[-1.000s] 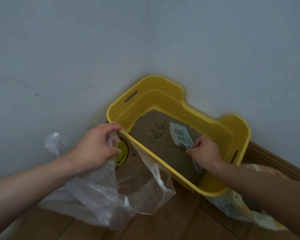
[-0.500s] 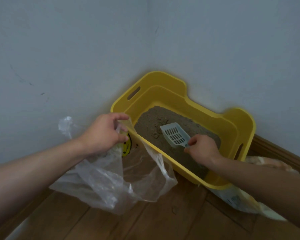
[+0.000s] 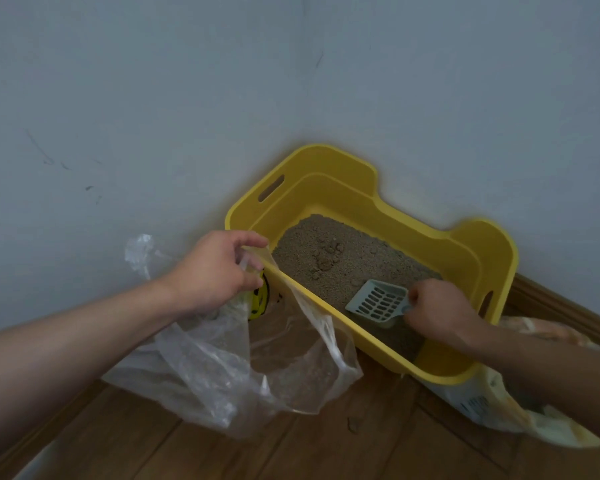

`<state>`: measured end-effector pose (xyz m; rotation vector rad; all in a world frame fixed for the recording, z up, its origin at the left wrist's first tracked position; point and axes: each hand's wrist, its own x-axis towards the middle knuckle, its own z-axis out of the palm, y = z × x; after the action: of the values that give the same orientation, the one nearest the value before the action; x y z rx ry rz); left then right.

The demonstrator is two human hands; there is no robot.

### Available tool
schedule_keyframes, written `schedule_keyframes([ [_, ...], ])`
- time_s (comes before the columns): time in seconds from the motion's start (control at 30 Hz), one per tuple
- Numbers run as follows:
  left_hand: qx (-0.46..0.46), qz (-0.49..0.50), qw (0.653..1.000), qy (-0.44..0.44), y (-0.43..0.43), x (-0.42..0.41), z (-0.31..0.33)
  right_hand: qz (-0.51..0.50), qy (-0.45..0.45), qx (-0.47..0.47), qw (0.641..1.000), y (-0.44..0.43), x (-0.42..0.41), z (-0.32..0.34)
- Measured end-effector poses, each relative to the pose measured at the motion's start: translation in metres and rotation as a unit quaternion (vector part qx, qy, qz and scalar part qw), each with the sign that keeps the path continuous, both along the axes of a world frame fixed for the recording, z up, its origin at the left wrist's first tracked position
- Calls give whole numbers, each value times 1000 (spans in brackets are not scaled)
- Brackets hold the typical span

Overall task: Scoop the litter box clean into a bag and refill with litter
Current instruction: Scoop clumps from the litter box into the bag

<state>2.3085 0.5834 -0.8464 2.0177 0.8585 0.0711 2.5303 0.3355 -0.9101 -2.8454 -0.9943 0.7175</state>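
Yellow litter box (image 3: 461, 258) sits in the wall corner on the wood floor (image 3: 326, 448), with sandy litter (image 3: 354, 271) and a few clumps inside. The right hand (image 3: 437, 310) is curled round the handle of the pale slotted scoop (image 3: 378, 301), down at the box's near end. The left hand (image 3: 215, 271) pinches the clear plastic bag (image 3: 274, 358) by its edge, mouth open, right against the box's side. A printed litter sack (image 3: 482, 407) lies under the right arm.

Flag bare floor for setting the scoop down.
Free: wooden floor in front of the litter box, between plastic bag and printed sack; also floor near-left of the bag. Crowded: box's left side, where left hand holds the bag.
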Motion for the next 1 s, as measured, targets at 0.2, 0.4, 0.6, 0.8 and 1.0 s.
schedule_keyframes([
  [0.2,6,-5,1000,13,-4,5,6,15,16,-19,1000,0,4,5],
  [0.4,5,-4,1000,24,-6,4,2,3,-22,-7,1000,1,21,28],
  [0.6,18,-13,999,31,-9,9,4,-23,-30,-45,998,-9,25,38],
  [0.8,14,-10,1000,22,-12,10,5,0,-43,-74,996,-16,20,38],
  [1.0,3,-6,1000,18,-12,7,6,-2,-32,-83,996,-12,18,32],
])
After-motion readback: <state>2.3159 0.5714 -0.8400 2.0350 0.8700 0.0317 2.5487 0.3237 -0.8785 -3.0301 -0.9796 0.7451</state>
